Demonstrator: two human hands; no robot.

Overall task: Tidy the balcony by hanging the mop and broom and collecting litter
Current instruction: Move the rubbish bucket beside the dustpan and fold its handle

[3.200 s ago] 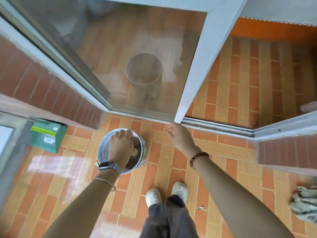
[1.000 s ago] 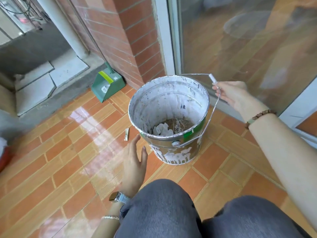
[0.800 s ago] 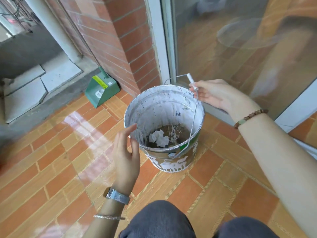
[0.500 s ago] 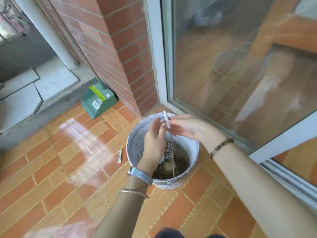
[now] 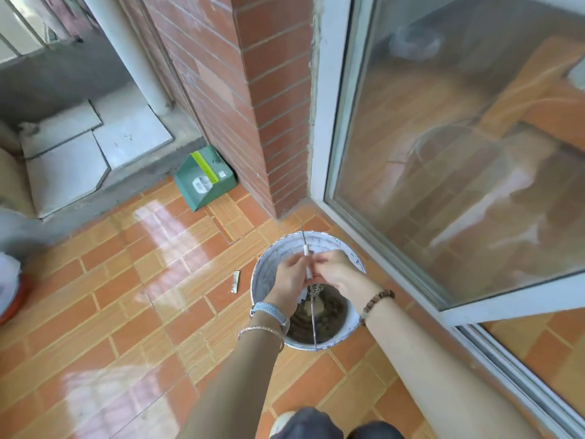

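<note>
Hands, two, close together above the paint bucket (image 5: 261, 280). Left hand (image 5: 289, 275): fingers curled, pinching the white grip (image 5: 306, 256) of the wire handle (image 5: 313, 321) from the left. Right hand (image 5: 337, 270): fingers curled onto the same grip from the right, fingertips hidden behind it and the left hand. Share of the load between the two not to be told.

Nearest the camera: dark trouser knees (image 5: 316, 423) and the toe of a pale shoe (image 5: 280, 421), both cut off by the bottom edge. Left wrist: grey-strapped watch (image 5: 269, 310), thin bangle (image 5: 259, 329). Right wrist: beaded bracelet (image 5: 378, 301).

Paint bucket: white-smeared inside, upright on the orange floor tiles (image 5: 126, 312), near the door frame; rim partly covered by both hands. Wire handle raised across the mouth. Litter (image 5: 332, 312) at the bottom: dark debris with a pale lump, kind unclear.

Small wrapper (image 5: 235, 281): flat on the tiles just left of the bucket, not touching it; print unreadable.

Green dustpan (image 5: 204, 179): farther back, at the foot of the brick pillar (image 5: 253, 106); label too small to read.

Sliding glass door (image 5: 459, 153): right of the pillar, dusty, full of reflections; room behind hard to make out.

Far left: white pipe (image 5: 133, 52), grey ledge with white slabs (image 5: 63, 160), blurred orange-and-white object (image 5: 9, 296) cut off by the left edge.
</note>
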